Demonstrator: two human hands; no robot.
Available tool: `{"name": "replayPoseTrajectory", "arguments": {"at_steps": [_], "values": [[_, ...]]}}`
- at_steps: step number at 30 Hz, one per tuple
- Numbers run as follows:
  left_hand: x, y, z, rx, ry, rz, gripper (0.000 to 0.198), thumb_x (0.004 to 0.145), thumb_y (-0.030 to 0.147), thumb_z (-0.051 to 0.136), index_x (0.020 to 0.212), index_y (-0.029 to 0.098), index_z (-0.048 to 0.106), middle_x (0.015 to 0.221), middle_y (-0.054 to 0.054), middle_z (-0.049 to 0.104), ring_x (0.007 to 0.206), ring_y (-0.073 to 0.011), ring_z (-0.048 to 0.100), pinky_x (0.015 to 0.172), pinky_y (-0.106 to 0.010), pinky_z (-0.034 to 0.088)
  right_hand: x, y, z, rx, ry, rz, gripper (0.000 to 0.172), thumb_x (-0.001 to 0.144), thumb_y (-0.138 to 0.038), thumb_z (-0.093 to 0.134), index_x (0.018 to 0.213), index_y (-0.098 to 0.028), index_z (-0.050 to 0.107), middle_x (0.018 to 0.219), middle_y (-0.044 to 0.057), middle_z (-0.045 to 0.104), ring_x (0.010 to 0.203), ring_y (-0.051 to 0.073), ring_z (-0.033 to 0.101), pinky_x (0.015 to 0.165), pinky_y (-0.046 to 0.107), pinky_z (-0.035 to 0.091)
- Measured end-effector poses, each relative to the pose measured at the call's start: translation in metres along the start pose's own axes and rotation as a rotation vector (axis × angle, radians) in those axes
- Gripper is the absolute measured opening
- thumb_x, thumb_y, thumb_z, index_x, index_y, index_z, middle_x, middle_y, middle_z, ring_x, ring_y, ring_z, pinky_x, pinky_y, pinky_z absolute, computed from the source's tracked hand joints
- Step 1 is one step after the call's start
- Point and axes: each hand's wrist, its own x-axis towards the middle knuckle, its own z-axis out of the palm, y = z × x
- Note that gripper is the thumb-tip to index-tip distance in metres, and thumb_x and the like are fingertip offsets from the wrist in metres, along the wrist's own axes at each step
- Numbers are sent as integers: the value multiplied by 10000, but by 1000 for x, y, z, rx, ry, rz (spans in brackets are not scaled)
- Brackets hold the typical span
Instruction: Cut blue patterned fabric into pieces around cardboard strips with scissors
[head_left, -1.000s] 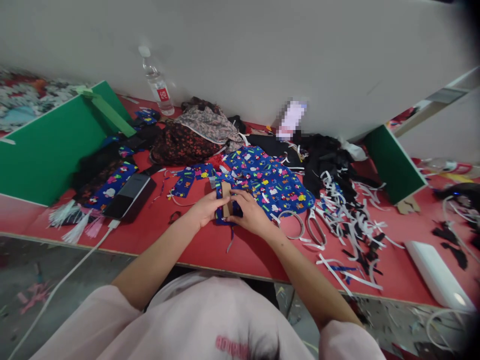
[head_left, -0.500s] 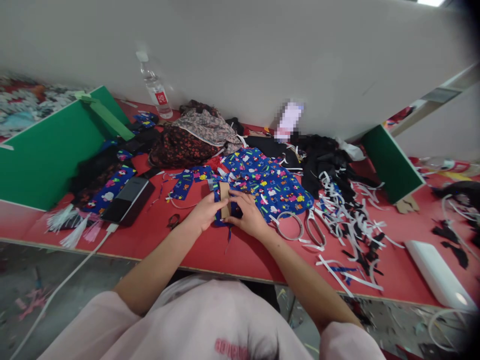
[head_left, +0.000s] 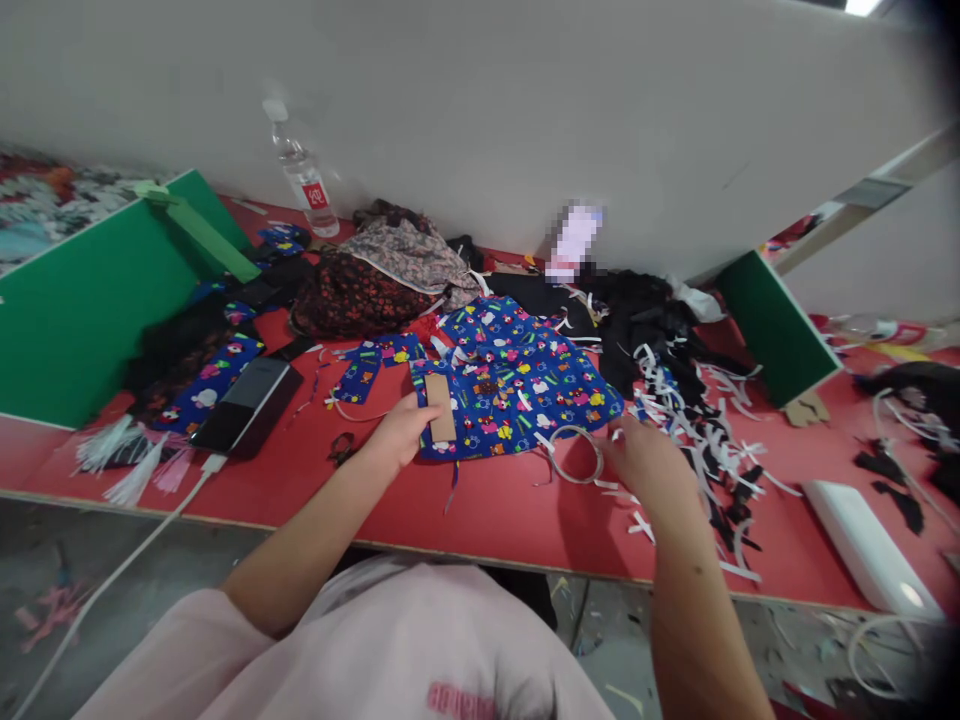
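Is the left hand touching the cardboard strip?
Touching: the head view shows the left hand's fingertips pressed against the cardboard strip on the blue printed fabric.

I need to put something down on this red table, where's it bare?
The front strip of the red table is bare between the left hand and the right hand, below the blue printed fabric. A smaller bare patch lies between the phone and the left hand. It is crowded along the wall and among the white strips.

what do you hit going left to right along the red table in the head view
green board → dark power bank → left hand → cardboard strip → tape ring → right hand → white strip scraps → white case
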Motion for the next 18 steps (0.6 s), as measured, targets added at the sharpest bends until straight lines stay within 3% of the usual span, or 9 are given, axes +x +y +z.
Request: {"name": "replayPoseTrajectory", "arguments": {"at_steps": [2,4,8,14,18], "values": [[0,1,1,1,10,3,273,670,30,575,910,142,640,770,-45,715,703,-189,676,755,-361,528,-9,24,5,16,-110,6,217,789,-309,565,938,-152,571,837,117,647,764,244,613,615,296,413],[1,1,2,5,17,0,259,666,27,577,889,140,645,755,-40,713,695,-183,675,761,-358,526,-15,38,12,76,-110,-34,230,799,-289,539,989,-160,553,862,102,636,806,228,609,661,291,426],[1,3,4,20,20,-10,240,661,24,582,865,131,649,745,-44,709,673,-178,669,747,-358,530,-20,51,20,36,-41,-84,350,767,-330,567,1072,-161,543,944,119,581,864,252,581,750,337,435],[10,5,11,42,19,-4,243,660,14,582,864,128,645,766,-50,704,671,-166,660,751,-359,527,-17,70,11,122,-149,-46,486,728,-315,573,1176,-168,456,1046,127,580,985,267,569,793,346,437],[26,7,21,56,14,-13,245,653,-18,559,839,123,635,741,-59,695,654,-168,657,762,-383,521,-23,86,1,250,-230,2,541,758,-363,540,1256,-192,416,841,53,631,786,218,617,667,310,462]]}}
